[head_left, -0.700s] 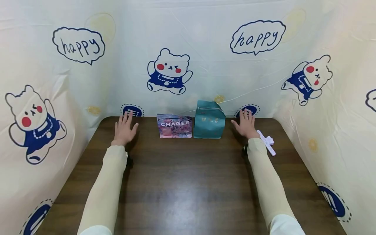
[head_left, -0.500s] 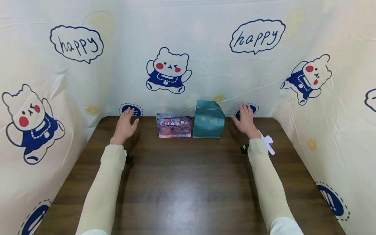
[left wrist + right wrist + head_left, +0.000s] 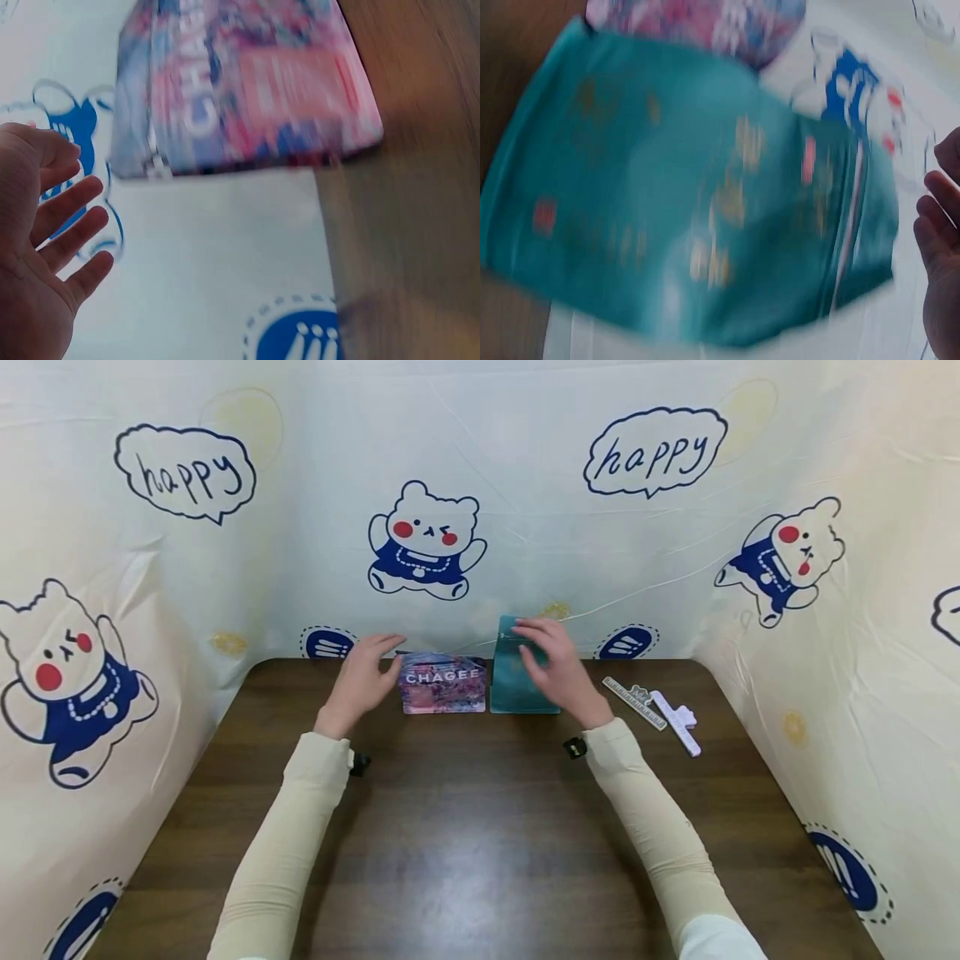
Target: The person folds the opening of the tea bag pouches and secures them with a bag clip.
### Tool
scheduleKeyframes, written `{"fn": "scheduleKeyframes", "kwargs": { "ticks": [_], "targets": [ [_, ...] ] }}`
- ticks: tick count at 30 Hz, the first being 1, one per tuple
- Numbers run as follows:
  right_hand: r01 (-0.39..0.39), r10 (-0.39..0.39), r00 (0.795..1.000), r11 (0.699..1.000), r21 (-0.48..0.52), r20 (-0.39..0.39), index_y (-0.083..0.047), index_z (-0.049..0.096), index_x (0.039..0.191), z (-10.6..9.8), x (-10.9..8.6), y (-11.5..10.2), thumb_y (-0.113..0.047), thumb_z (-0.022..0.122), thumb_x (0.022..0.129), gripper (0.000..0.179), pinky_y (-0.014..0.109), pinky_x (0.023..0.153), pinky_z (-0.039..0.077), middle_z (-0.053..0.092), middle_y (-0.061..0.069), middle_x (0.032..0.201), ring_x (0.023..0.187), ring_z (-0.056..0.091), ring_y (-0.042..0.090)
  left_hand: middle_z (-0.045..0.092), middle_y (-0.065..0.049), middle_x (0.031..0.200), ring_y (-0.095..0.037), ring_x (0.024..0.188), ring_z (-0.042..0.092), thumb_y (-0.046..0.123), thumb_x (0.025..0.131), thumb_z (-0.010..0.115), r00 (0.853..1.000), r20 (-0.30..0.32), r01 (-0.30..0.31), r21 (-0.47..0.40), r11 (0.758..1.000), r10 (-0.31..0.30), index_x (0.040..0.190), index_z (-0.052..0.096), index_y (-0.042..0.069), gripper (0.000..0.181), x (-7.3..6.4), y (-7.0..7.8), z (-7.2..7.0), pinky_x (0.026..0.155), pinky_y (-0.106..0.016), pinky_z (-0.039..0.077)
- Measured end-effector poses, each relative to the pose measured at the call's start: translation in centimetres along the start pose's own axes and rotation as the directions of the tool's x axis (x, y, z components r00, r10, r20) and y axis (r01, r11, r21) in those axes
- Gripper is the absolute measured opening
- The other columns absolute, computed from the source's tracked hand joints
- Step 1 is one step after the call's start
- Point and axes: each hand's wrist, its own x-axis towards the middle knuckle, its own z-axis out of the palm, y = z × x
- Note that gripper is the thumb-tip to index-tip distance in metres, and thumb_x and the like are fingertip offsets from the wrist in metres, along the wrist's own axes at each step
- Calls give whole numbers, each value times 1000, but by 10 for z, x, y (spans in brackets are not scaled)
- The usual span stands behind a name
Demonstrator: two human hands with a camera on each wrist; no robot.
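A pink and purple pouch lettered CHAGEE (image 3: 444,689) stands upright at the back of the table, left of a taller teal bag (image 3: 513,685). My left hand (image 3: 360,683) is beside the pouch's left edge. Its fingers (image 3: 71,214) are loosely bent and apart from the pouch in the left wrist view. My right hand (image 3: 561,672) is in front of the teal bag's right side and hides part of it. In the right wrist view its fingers (image 3: 934,217) are relaxed near the bag's top, with a gap between.
Two pale bag clips lie at the table's back right: a ruler-patterned clip (image 3: 634,702) and a lilac clip (image 3: 677,724). A brown wooden table (image 3: 465,827) meets a printed cloth (image 3: 315,527) at the back and both sides.
Both hands have moved inward from the table's back corners, the left to the pouch's side and the right to the teal bag. The ruler-patterned clip is uncovered.
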Motion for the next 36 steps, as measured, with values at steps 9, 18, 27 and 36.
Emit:
{"fn": "scheduleKeyframes", "kwargs": {
  "ticks": [9,18,27,36],
  "targets": [
    [-17,37,946,998,-64,322,-2,60,137,44,14,-28,-2,69,95,43,38,104,49,62,14,134,126,58,27,68,-19,129,-37,122,59,5,94,70,988,45,-152,64,986,149,127,68,-2,34,14,24,24,106,-52,43],
    [-124,236,856,958,-260,460,-4,55,142,72,26,-27,-5,65,99,45,40,110,44,57,13,142,133,53,28,71,-18,120,-35,111,64,6,95,70,991,47,-126,67,990,123,122,71,0,28,20,25,44,104,-52,44],
    [-186,329,794,932,-311,511,-6,71,116,84,28,-25,-3,56,103,20,40,92,55,70,11,114,106,67,25,72,-13,108,-32,101,66,13,97,70,989,49,-142,70,987,138,114,76,3,20,18,28,54,96,-49,48],
    [-243,282,863,959,-146,419,-6,73,118,76,20,-29,-4,58,102,22,39,92,55,73,10,116,105,69,24,70,-11,100,-28,92,65,0,98,63,984,15,-179,30,983,178,109,78,4,19,11,37,48,85,-45,53]
  ]
}}
